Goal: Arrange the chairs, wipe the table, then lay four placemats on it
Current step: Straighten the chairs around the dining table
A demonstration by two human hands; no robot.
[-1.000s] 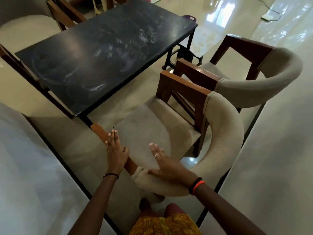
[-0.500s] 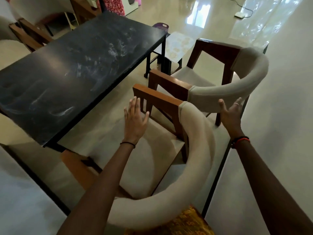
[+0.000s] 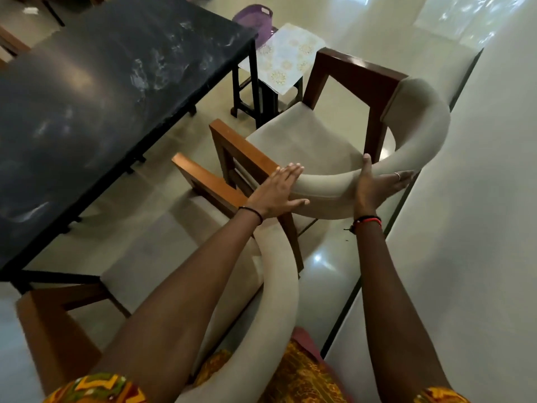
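Observation:
Two wooden armchairs with beige padded curved backs stand to the right of the black table (image 3: 96, 91), whose top shows pale smears. My left hand (image 3: 276, 193) lies flat with straight fingers against the left end of the far chair's padded back (image 3: 418, 135). My right hand (image 3: 377, 184) cups that same back from outside, thumb over the top and fingers stretched along its rear. The near chair (image 3: 279, 286) stands directly under my arms, close to my body. A stack of patterned placemats (image 3: 284, 56) lies on a dark stool beyond the table's far corner.
A purple basket (image 3: 255, 18) sits on the floor behind the stool. A pale wall (image 3: 479, 228) runs close along the right, behind both chairs. Glossy floor (image 3: 174, 193) separates the chairs from the table. More chair parts show at the far left edge.
Both hands left the near chair and reached forward to the far chair's back; my view moved forward and right with them.

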